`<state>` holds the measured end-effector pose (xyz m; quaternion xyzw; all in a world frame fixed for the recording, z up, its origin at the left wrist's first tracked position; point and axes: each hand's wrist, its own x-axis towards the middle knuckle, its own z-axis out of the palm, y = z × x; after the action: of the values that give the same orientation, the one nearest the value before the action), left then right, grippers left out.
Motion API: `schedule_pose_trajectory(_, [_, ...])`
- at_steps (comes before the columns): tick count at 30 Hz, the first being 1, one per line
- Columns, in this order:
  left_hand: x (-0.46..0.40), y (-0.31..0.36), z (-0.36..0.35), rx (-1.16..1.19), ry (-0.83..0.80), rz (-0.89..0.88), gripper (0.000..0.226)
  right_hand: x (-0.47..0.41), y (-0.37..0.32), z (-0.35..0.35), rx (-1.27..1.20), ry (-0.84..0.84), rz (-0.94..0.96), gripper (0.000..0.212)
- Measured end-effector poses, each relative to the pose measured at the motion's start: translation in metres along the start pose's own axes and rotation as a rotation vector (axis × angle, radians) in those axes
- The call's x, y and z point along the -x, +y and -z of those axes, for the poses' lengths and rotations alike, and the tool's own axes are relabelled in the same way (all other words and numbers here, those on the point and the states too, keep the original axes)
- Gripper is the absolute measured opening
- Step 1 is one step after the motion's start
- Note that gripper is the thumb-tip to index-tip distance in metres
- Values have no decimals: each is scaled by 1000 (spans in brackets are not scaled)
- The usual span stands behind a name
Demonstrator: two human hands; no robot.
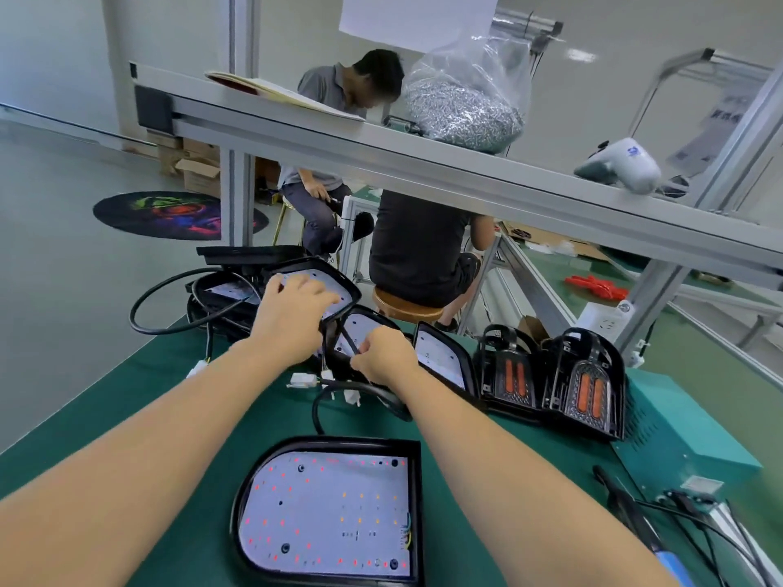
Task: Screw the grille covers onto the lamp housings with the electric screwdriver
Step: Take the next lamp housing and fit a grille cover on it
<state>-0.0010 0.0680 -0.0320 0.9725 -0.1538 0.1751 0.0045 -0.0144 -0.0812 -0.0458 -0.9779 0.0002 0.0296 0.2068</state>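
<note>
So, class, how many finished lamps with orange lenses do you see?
2: both stand upright on the mat's right, side by side, one left of the other. More may be hidden.

One view only, head cam, wide-angle w/ strong edge bending. Looks fwd and down from above the near edge of the green worktop (178, 400); both forearms run in from the bottom corners toward mid-frame. Close range: the near lamp housing (330, 510) fills the lower centre, left hand (292, 311) and right hand (381, 353) sit mid-frame. Upper half looks past the worktop's far edge, thru an aluminium frame rail (423, 163), to seated people and floor beyond. No 2nd view, so no shared area.
</note>
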Motion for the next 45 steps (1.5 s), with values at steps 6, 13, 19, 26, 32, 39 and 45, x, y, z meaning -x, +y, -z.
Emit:
schedule_pose_trajectory(6, [-19,-8,-16,-336,21,-132,32,8,9,-1,-276,73,33,41])
schedule_pose_trajectory(13, [-18,-13,-24,-294,127,-169,27,33,43,10,-653,351,-5,28])
schedule_pose_trajectory(19, [-4,-5,-26,-352,49,-212,26,63,42,38,-698,310,240,20])
schedule_pose_trajectory(26, [30,-2,2,691,220,169,54,84,13,40,-309,112,475,25])
schedule_pose_trajectory(32, [150,28,38,1032,714,302,34,79,-6,22,-107,156,384,34])
schedule_pose_trajectory(39, [185,78,5,480,47,81,31,80,-19,3,-174,-80,273,37])
schedule_pose_trajectory(45, [189,40,0,886,177,347,35,108,32,4,-108,166,294,28])
